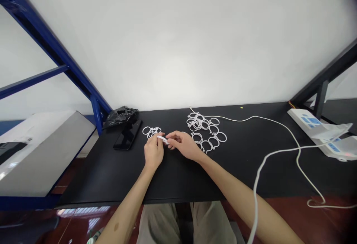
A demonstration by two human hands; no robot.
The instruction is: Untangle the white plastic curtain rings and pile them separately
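Between my two hands, over the black table, is a white plastic ring [162, 139], seen nearly edge-on. My left hand [153, 152] has its fingers closed on the ring's left side. On the other side, my right hand [186, 146] pinches the ring's right end with thumb and fingers; its exact contact is partly hidden. Just beyond my left hand lies a small group of similar white rings [147, 130]. A larger spread of white rings [214, 129], with small tabs on their rims, lies beyond and to the right of my right hand, some overlapping.
A black tablet-like device [127, 135] and a crumpled black plastic bag [120, 116] lie at the table's left. A white cable [267, 119] loops across the right side near white power strips [311, 122]. Blue metal framing [60, 54] rises at left; a white wall stands behind.
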